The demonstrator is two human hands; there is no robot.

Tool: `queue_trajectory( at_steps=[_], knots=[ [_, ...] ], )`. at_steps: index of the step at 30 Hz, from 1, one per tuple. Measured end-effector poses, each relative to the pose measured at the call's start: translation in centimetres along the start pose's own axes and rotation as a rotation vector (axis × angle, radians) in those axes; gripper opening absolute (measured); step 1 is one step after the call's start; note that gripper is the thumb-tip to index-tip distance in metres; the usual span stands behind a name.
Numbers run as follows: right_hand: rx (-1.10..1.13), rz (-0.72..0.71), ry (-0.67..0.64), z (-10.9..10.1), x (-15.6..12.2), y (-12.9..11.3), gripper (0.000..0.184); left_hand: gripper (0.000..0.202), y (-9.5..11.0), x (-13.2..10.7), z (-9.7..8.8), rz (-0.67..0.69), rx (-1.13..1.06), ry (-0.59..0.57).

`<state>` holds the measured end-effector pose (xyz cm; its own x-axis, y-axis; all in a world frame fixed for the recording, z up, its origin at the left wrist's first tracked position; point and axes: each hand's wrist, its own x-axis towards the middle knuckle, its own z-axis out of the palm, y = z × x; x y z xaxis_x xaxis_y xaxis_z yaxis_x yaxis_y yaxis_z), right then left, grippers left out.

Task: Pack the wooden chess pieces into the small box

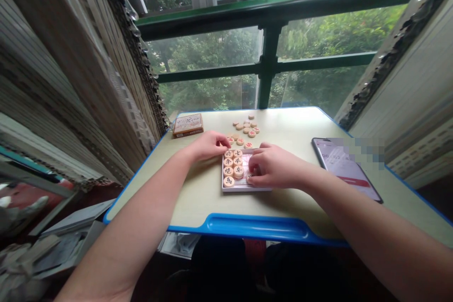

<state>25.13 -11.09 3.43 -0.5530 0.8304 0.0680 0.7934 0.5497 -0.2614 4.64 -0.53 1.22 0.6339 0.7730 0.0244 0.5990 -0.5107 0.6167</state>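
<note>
Xiangqi pieces (pixel 228 171) stand in two columns on left of shallow white tray (pixel 244 187), characters up; tray's right part is partly hidden by hand. Work in hand: filling tray (loose ones remain). Left hand (pixel 208 146): fingers narrow and curled, tips at loose piece by tray's far edge; hold unclear. Right hand (pixel 272 166): fingers narrow, bunched over partly hidden piece inside tray; hold unclear. Loose pieces (pixel 244 127) lie beyond tray on table (pixel 198 198). Box (pixel 188 125) far left; phone (pixel 345 167) right.
</note>
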Motion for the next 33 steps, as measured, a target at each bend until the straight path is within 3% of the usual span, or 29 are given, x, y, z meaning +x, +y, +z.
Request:
queue_trajectory(
  at_steps=[6,10,13,19,25,33],
  knots=[
    [0.102,0.017,-0.027,-0.2,-0.1,0.0,0.013,0.027,-0.5,0.1,-0.1,0.012,-0.051,-0.029],
    [0.271,0.133,-0.115,-0.5,-0.1,-0.2,0.022,0.028,-0.4,0.0,-0.1,-0.002,-0.042,-0.021],
    [0.237,0.204,-0.093,-0.7,-0.1,-0.3,0.022,0.028,-0.2,-0.1,-0.1,0.001,-0.031,-0.019],
    [0.100,0.106,-0.081,-0.6,-0.2,-0.1,0.018,0.026,0.1,-0.2,-0.2,0.022,-0.002,-0.017],
    [0.129,0.010,-0.057,0.0,-0.1,0.5,0.017,0.026,0.2,-0.2,-0.2,0.026,0.028,-0.012],
    [0.157,0.043,-0.128,0.2,0.1,0.8,0.021,0.025,0.4,-0.3,-0.2,0.034,0.041,0.000]
  ],
)
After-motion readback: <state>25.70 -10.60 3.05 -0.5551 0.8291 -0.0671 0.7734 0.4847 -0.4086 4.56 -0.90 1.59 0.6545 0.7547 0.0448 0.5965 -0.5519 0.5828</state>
